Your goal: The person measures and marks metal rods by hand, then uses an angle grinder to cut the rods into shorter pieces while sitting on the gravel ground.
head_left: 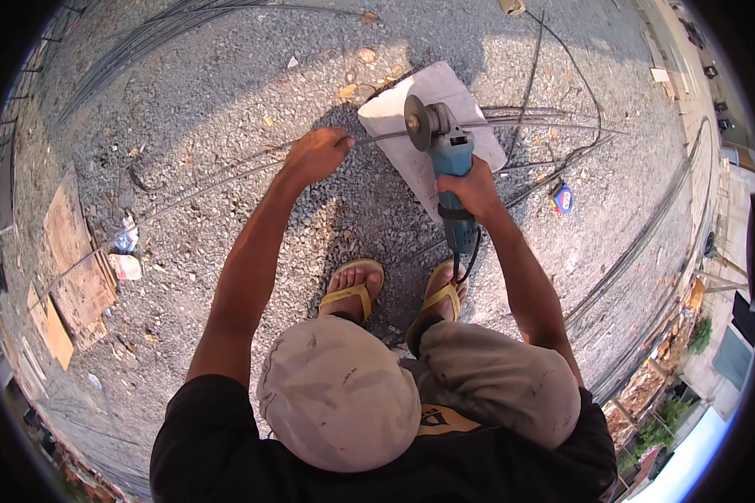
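Angle grinder: one, teal (453,153), just right of centre in the upper half of the frame, a single round disc (417,122) at its head.
Right hand: one (471,189), its grip clenched around the grinder's body.
Rod: one thin metal length (377,137) under the disc, running from the left of the frame across the upper middle; whether the disc's rim touches it, I can't tell from here.
Left hand: one (319,154), grip closed on that rod, left of the disc.
Slab: one, whitish (409,172), lying beneath the grinder's head and the rod.
Cord: one, black (474,258), looping from the grinder's lower end.
Sandals: two, yellow (352,293), one on each foot, at lower centre.
Tape measure: one, blue and red (562,198), right of the slab.
Boards: at least two, brown (69,228), at the left edge.
Rod bundle: one (130,50), upper left, too many strands to count.
Ground: grey gravel (252,101), partly in shadow.
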The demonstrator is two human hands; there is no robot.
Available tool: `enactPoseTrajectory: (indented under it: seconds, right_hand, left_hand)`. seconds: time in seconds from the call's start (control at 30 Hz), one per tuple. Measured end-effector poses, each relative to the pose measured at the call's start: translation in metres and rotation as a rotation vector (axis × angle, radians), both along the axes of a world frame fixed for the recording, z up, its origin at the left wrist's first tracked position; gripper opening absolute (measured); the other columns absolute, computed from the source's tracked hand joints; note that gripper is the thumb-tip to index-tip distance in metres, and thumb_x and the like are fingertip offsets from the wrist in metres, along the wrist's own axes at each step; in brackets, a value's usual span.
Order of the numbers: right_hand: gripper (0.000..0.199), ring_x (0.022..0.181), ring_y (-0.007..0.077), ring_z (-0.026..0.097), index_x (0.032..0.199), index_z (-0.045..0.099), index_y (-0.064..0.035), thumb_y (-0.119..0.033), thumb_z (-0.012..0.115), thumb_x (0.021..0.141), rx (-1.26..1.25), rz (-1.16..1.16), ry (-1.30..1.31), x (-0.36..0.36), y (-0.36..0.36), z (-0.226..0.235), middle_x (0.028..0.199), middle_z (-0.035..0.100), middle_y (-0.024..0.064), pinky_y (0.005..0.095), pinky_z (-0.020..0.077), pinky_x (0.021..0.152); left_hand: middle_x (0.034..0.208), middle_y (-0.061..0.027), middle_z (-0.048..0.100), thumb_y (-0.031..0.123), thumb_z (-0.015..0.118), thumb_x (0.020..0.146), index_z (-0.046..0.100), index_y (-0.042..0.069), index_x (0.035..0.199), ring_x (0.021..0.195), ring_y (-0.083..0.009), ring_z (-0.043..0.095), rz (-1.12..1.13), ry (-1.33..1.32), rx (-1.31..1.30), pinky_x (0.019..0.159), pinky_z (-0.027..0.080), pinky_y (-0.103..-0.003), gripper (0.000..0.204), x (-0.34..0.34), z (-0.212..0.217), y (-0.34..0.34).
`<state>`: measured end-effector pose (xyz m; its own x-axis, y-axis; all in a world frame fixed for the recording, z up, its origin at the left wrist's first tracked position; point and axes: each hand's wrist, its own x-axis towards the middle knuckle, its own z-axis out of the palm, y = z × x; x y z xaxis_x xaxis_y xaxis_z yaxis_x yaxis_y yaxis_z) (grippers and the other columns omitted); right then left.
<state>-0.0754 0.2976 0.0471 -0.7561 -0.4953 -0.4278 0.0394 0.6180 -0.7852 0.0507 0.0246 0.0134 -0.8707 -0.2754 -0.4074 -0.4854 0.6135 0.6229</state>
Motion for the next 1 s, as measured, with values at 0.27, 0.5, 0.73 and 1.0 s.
enactPoseTrajectory:
  seconds: [0.27,0.5,0.73,1.0]
  right_hand:
    - [0.036,0.071,0.0173,0.063,0.09,0.066,0.0027,-0.015,0.078,0.061,-0.015,-0.017,-0.049,0.001,-0.002,0.005,0.08,0.068,0.0084,0.033,0.0508,0.067]
    - [0.033,0.068,0.0174,0.062,0.087,0.066,0.0019,-0.015,0.077,0.061,0.016,-0.039,-0.085,0.004,-0.007,0.014,0.077,0.066,0.0074,0.0335,0.05,0.066]
    - [0.032,0.068,0.0173,0.062,0.086,0.066,0.0019,-0.016,0.077,0.062,0.028,-0.018,-0.064,0.003,-0.006,0.011,0.077,0.066,0.0072,0.0331,0.0498,0.066]
    - [0.04,0.071,0.019,0.064,0.089,0.067,0.0041,-0.019,0.078,0.059,0.031,-0.03,-0.084,0.001,-0.005,0.008,0.081,0.069,0.0106,0.033,0.0515,0.067]
  left_hand:
    - [0.08,-0.0125,0.065,0.034,0.05,0.099,0.064,0.004,0.09,0.078,-0.0288,0.063,-0.016,0.002,0.002,0.076,0.048,-0.042,0.034,-0.002,0.0,0.0]
    - [0.081,-0.0117,0.065,0.035,0.049,0.1,0.065,0.005,0.09,0.078,-0.0268,0.063,-0.005,-0.034,0.05,0.076,0.048,-0.041,0.035,-0.001,0.001,-0.002]
    - [0.082,-0.0121,0.065,0.035,0.049,0.1,0.065,0.005,0.091,0.08,-0.0267,0.064,-0.009,-0.024,0.043,0.078,0.048,-0.041,0.035,0.0,-0.001,-0.002]
    - [0.086,-0.0106,0.066,0.036,0.048,0.1,0.064,0.006,0.094,0.086,-0.0261,0.064,-0.012,-0.038,0.069,0.081,0.048,-0.041,0.034,0.0,0.001,-0.003]
